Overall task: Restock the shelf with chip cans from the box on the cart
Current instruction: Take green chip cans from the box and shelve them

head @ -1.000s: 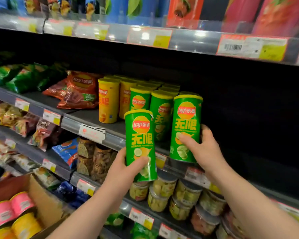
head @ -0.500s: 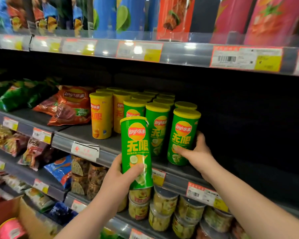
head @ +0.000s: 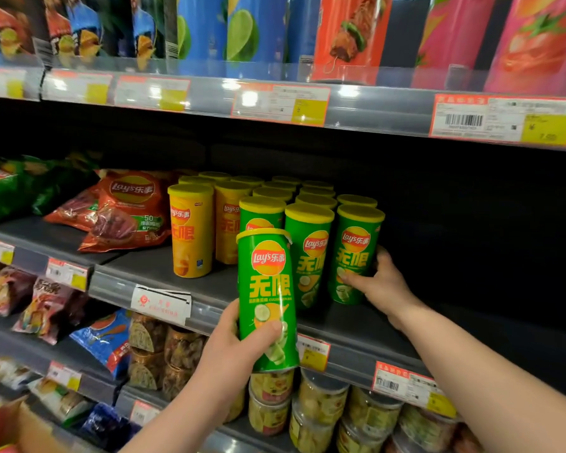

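Left hand point(head: 232, 348) gripped green can point(head: 267, 299) before shelf point(head: 209, 289); right hand point(head: 381, 284) held standing can point(head: 355, 253) on shelf.

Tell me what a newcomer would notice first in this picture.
First, the green chip can held up in the left hand, out in front of the edge of the middle shelf. Just behind it to the right, the right hand grips a second green can standing on that shelf, at the end of a row beside the yellow cans.
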Available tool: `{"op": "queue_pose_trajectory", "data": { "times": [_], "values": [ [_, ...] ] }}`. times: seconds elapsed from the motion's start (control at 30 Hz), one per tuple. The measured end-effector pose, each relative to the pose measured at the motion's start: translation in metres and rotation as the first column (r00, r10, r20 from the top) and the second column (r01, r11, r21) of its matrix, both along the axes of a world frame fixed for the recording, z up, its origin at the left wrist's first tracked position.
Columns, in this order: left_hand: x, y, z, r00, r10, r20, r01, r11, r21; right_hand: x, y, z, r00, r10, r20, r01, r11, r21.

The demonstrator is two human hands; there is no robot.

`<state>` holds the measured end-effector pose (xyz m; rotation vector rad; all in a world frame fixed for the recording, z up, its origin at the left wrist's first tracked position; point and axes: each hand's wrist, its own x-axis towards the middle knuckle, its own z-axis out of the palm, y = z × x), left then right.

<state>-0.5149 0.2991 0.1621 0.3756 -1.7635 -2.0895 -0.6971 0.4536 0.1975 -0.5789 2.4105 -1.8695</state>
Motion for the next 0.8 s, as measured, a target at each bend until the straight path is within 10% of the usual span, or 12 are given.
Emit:
{"op": "queue_pose_trajectory", "data": {
  "times": [0.63,0.8],
  "values": [
    [-0.001,0.005,0.001,0.994,-0.099,-0.039,0.098,0.995,-0.022,0.007,0.009,0.002,0.98,-0.187,-0.063,0.194,0.97,0.146],
    [-0.01,0.023,0.004,0.982,-0.177,-0.063,0.172,0.981,-0.087,0.044,0.02,0.015,0.996,0.053,-0.074,-0.041,0.987,0.157]
  ]
}}
